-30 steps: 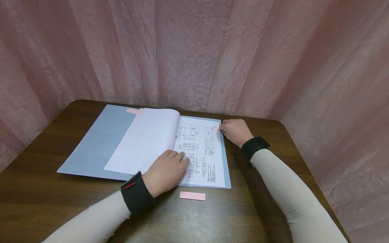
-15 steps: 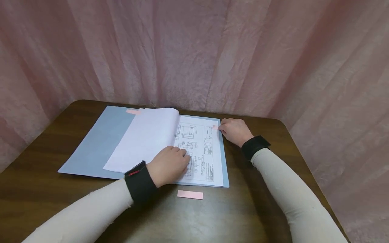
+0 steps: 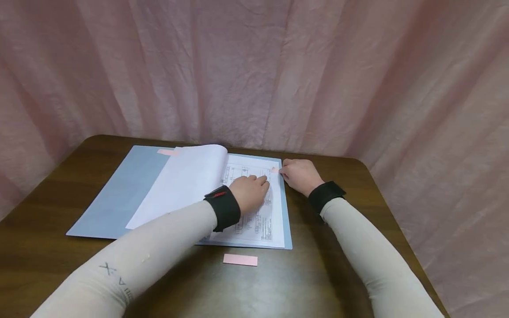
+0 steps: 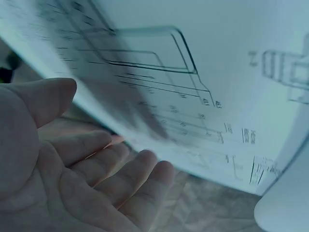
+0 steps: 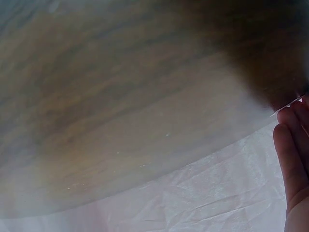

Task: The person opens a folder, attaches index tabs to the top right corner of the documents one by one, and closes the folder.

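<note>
An open light-blue folder (image 3: 107,207) lies on the wooden table, with white pages (image 3: 191,176) turned over to its left half. On the right half is a sheet with a technical drawing (image 3: 277,234). My right hand (image 3: 300,176) pinches a small pink sticky note (image 3: 275,170) at that sheet's upper right edge. Over the drawing is my left hand (image 3: 250,192), fingers loosely extended toward the sticky note. In the left wrist view, the left hand's palm and relaxed fingers (image 4: 135,179) appear beside the sheet, holding nothing. Only some fingers (image 5: 292,150) of the right hand show in the right wrist view.
A pad of pink sticky notes (image 3: 240,259) lies on the table (image 3: 294,291) in front of the folder. Another pink sticky note (image 3: 169,152) sticks out at the top of the turned pages. A pink curtain (image 3: 238,70) hangs behind the table.
My left hand has moved up and right across the drawing toward the sticky note. The right hand stays at the sheet's upper right edge; the whole view has shifted slightly.
</note>
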Demonstrator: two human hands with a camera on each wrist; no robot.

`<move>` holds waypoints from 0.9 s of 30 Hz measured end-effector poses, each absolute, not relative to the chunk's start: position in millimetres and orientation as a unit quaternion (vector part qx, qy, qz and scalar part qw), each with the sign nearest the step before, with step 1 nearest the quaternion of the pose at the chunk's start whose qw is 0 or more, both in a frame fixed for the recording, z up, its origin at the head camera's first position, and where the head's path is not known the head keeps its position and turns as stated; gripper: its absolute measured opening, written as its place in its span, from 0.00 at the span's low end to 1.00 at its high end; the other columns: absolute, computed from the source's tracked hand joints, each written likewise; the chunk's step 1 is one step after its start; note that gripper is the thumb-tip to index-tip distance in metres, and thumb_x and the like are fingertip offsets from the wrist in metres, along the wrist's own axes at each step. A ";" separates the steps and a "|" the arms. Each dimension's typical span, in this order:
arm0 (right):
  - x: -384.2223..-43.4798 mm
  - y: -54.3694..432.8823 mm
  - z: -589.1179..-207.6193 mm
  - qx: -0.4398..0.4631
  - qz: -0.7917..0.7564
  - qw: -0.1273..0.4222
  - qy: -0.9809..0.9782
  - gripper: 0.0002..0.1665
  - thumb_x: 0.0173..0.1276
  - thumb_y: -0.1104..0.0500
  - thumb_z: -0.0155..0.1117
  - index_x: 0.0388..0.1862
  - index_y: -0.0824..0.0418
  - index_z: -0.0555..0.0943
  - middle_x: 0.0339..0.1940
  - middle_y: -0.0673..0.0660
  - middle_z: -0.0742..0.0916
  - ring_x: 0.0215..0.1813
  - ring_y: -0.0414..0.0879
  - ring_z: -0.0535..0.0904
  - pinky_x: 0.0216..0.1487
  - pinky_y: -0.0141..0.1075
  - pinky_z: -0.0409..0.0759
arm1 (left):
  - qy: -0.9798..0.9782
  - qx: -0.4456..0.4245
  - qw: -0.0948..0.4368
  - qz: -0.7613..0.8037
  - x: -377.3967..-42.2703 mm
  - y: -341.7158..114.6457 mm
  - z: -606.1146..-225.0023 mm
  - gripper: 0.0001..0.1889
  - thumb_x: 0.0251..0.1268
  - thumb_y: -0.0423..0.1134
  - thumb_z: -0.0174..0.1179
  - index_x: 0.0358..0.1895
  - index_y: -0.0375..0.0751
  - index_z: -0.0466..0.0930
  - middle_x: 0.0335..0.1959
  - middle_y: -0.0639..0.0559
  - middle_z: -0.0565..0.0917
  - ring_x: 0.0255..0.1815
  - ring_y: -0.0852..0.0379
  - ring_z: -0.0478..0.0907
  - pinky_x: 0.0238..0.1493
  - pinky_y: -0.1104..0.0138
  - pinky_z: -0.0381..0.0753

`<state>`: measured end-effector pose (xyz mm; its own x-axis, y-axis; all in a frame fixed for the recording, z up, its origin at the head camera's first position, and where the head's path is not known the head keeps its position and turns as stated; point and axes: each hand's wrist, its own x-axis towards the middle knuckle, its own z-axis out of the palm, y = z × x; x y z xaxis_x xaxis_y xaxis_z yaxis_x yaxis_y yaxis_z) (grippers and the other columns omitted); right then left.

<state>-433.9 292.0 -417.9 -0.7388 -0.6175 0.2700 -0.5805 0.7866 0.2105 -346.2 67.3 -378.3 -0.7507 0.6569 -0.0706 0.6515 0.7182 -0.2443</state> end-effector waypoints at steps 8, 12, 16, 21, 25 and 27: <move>-428.0 284.7 -421.4 0.319 -0.065 0.165 -0.931 0.06 0.77 0.62 0.75 0.47 0.56 0.96 0.34 0.54 0.86 0.30 0.46 0.78 0.35 0.40 0.82 | -0.941 -0.322 -0.032 0.099 -362.7 71.6 -393.2 0.30 0.90 0.50 0.55 0.82 0.35 0.70 0.83 0.43 0.72 0.76 0.45 0.77 0.69 0.54 0.82; -430.1 286.6 -416.7 0.314 -0.074 0.169 -0.931 0.06 0.77 0.60 0.75 0.48 0.56 0.96 0.34 0.54 0.86 0.31 0.47 0.78 0.37 0.38 0.82 | -0.943 -0.317 -0.033 0.093 -367.7 74.6 -392.6 0.32 0.89 0.52 0.57 0.83 0.36 0.70 0.83 0.43 0.71 0.78 0.45 0.75 0.71 0.55 0.80; -428.7 290.0 -413.0 0.311 -0.070 0.164 -0.934 0.07 0.77 0.61 0.75 0.49 0.56 0.96 0.36 0.55 0.88 0.32 0.48 0.80 0.39 0.40 0.84 | -0.942 -0.322 -0.030 0.086 -370.6 81.2 -385.4 0.33 0.89 0.53 0.57 0.84 0.36 0.67 0.85 0.43 0.69 0.81 0.44 0.71 0.74 0.53 0.77; -424.1 290.1 -414.6 0.312 -0.063 0.154 -0.935 0.07 0.77 0.61 0.74 0.49 0.56 0.95 0.38 0.55 0.88 0.35 0.48 0.83 0.41 0.43 0.86 | -0.937 -0.336 -0.021 0.092 -373.3 88.8 -384.8 0.34 0.90 0.55 0.55 0.85 0.37 0.66 0.86 0.43 0.66 0.85 0.42 0.64 0.78 0.50 0.72; -423.3 286.8 -416.1 0.315 -0.063 0.153 -0.935 0.08 0.77 0.60 0.75 0.51 0.56 0.95 0.39 0.54 0.88 0.37 0.48 0.84 0.43 0.43 0.87 | -0.939 -0.333 -0.026 0.085 -376.5 90.2 -387.7 0.34 0.91 0.56 0.51 0.86 0.38 0.64 0.87 0.43 0.65 0.86 0.42 0.62 0.80 0.49 0.69; -423.6 285.2 -415.4 0.316 -0.062 0.154 -0.934 0.08 0.77 0.60 0.75 0.51 0.56 0.95 0.38 0.54 0.88 0.36 0.48 0.84 0.42 0.43 0.87 | -0.941 -0.328 -0.035 0.077 -381.8 90.6 -392.1 0.35 0.92 0.57 0.50 0.87 0.38 0.62 0.88 0.43 0.64 0.87 0.43 0.61 0.81 0.49 0.67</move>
<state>-423.6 285.2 -415.4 -0.7529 -0.6095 0.2484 -0.5714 0.7925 0.2131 -381.8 90.6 -392.1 -0.7823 0.6117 -0.1173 0.6226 0.7730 -0.1219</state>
